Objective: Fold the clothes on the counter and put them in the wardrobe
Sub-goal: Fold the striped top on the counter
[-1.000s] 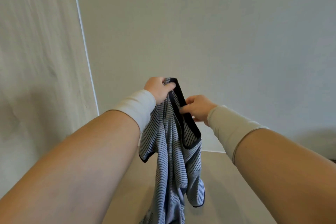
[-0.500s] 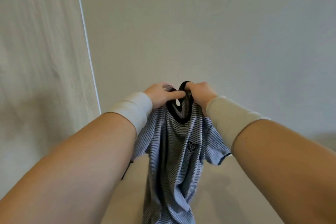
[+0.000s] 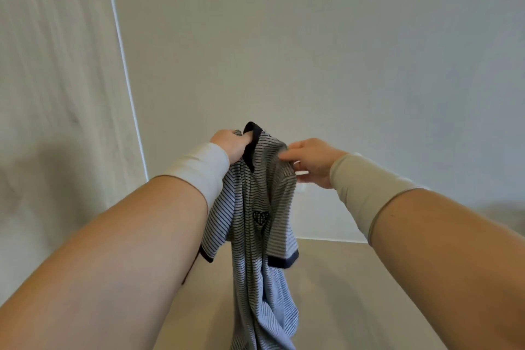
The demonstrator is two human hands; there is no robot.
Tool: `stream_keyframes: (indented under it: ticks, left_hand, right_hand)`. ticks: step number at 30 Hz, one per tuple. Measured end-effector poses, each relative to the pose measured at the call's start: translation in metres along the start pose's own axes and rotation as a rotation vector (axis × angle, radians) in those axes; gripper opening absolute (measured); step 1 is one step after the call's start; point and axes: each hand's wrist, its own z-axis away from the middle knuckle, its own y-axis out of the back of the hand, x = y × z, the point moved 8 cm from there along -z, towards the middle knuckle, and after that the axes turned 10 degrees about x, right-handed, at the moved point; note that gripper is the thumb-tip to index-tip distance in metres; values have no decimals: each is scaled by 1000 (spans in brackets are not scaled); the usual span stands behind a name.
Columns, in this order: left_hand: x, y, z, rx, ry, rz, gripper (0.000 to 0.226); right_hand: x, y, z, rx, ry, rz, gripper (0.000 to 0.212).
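Both hands grip the shirt (image 3: 255,207) aloft: left hand (image 3: 231,145) at its collar, right hand (image 3: 311,162) pinching its 3 o'clock shoulder.

Wall (image 3: 312,37) close ahead; bare counter (image 3: 355,293) below.

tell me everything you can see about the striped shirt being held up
The striped shirt is a short-sleeved top in thin dark and pale stripes, seemingly soft knit, with dark trim at the collar and sleeve cuffs and a small dark heart emblem on the chest. It hangs unfolded and bunched in the air above the counter. The left hand grips it by the collar; the right hand pinches the shoulder. Its hem runs out of frame.
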Motion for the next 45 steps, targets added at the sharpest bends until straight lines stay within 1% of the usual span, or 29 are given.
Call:
stream_keyframes:
  ticks: [2, 3, 5, 7, 9, 11, 12, 14, 17, 19, 20, 21, 23, 26, 27, 28, 29, 31, 32, 34, 35, 37, 38, 39, 40, 41, 42, 43, 45]
  left_hand:
    - [-4, -1, 1, -5, 26, -63, 67]
    - [-3, -1, 2, 5, 24, -68, 72]
    - [2, -3, 7, 2, -1, -31, 68]
    - [10, -11, 11, -65, -42, 59, 58]
    - [16, -21, 19, -175, -51, 174, 53]
    - [19, -30, 25, -279, 24, 333, 50]
    - [20, -33, 29, -309, 82, 383, 53]
    - [20, -33, 31, -292, 173, 414, 60]
    - [18, -26, 25, -188, 232, 493, 55]
    - [20, -27, 22, -205, 225, 529, 70]
    - [24, -29, 24, -244, 203, 506, 75]
    - [27, -31, 27, -278, 167, 461, 73]
    - [30, -32, 25, -287, 87, 393, 51]
    - [29, -21, 14, -183, 28, 371, 22]
    - [29, -19, 13, -170, 19, 379, 17]
    - [29, -18, 12, -170, 14, 379, 17]
    - [29, -19, 13, -181, 9, 371, 16]
    - [29, -22, 15, -193, 0, 347, 17]
    - [30, -25, 16, -197, -3, 339, 19]
    - [31, -29, 16, -206, -12, 315, 22]
    - [31, -29, 16, -199, -23, 290, 25]
    - [29, -23, 15, -159, -59, 205, 33]
    - [27, -20, 14, -135, -73, 161, 39]
    - [23, -15, 13, -110, -77, 113, 43]
    - [19, -11, 11, -90, -78, 58, 45]
    - [15, -7, 10, -82, -80, -18, 43]
    - [10, -5, 9, -90, -78, -101, 41]
    - [5, -4, 8, -102, -77, -179, 43]
    - [-1, -5, 5, -143, -80, -300, 55]
  right_hand:
    - [-10, 9, -3, 115, 45, -94, 20]
    - [-13, 13, -5, 162, 71, -123, 22]
    - [-19, 21, -9, 239, 121, -133, 23]
    - [-24, 27, -10, 296, 159, -104, 23]
    - [-29, 27, -9, 298, 180, -113, 22]
    - [-33, 24, -7, 252, 177, -150, 20]
    - [-35, 22, -5, 225, 165, -166, 19]
    - [-37, 22, -2, 185, 135, -202, 18]
    - [-38, 29, 3, 206, 116, -215, 20]
    - [-36, 36, 4, 252, 110, -197, 21]
    - [-35, 38, 5, 270, 107, -195, 22]
    - [-34, 40, 5, 279, 105, -201, 21]
    - [-32, 43, 6, 278, 98, -213, 19]
    - [-26, 56, 5, 319, 62, -173, 13]
    - [-23, 60, 5, 322, 47, -137, 9]
    - [-20, 62, 4, 308, 32, -98, 4]
    - [-18, 60, 5, 285, 20, -53, 3]
    - [-14, 52, 5, 239, 6, 18, 13]
    - [-13, 45, 4, 219, 0, 21, 15]
    - [-10, 31, 8, 162, -44, -21, 9]
    - [-8, 25, 11, 121, -94, -52, 11]
    - [-6, 19, 16, 28, -165, -110, 21]
    - [-6, 21, 16, 16, -167, -108, 24]
    - [-9, 29, 13, 63, -137, -68, 23]
    - [-12, 44, 7, 189, -81, 11, 17]
    - [-16, 65, 4, 364, -29, 129, 12]
    - [-19, 87, 3, 550, 4, 247, 13]
    - [-22, 105, 7, 701, 13, 341, 19]
    - [-19, 129, 15, 877, 9, 412, 33]
